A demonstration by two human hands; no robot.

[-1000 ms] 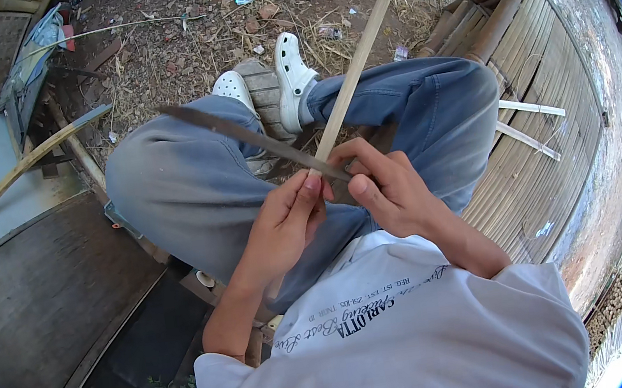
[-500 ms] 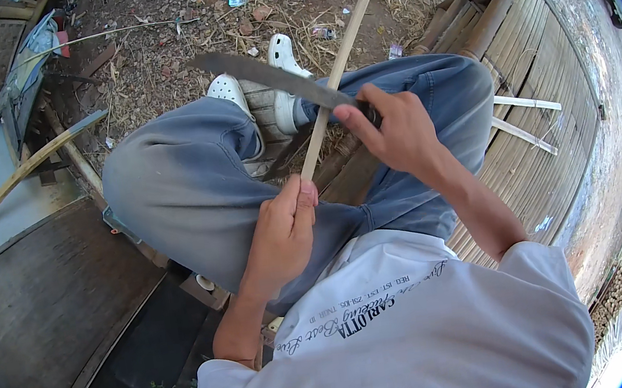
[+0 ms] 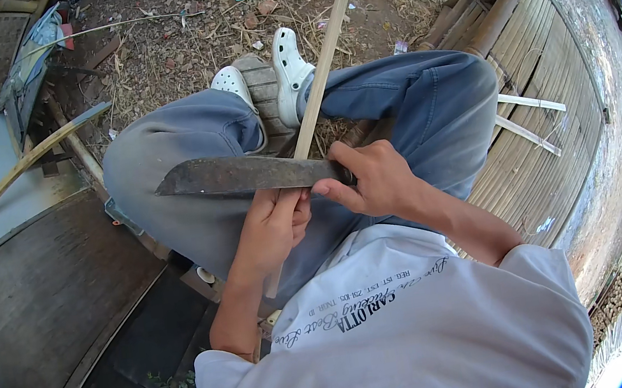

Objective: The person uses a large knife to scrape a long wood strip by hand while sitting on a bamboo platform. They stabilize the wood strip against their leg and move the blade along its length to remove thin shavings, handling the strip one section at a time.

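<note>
Outdoor rural yard, used by me as a bamboo-working spot. Evidence: bare dirt ground [image 3: 174, 47] littered with dry shavings and scraps; slatted bamboo platform [image 3: 547, 76] beside my seat; cut bamboo strips [image 3: 525, 119] lying across its slats; curved split bamboo piece [image 3: 32, 164] at my left.

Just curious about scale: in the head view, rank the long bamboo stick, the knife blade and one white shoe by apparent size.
1. bamboo stick, longest.
2. knife blade.
3. white shoe, though it lies farther from the camera.
</note>
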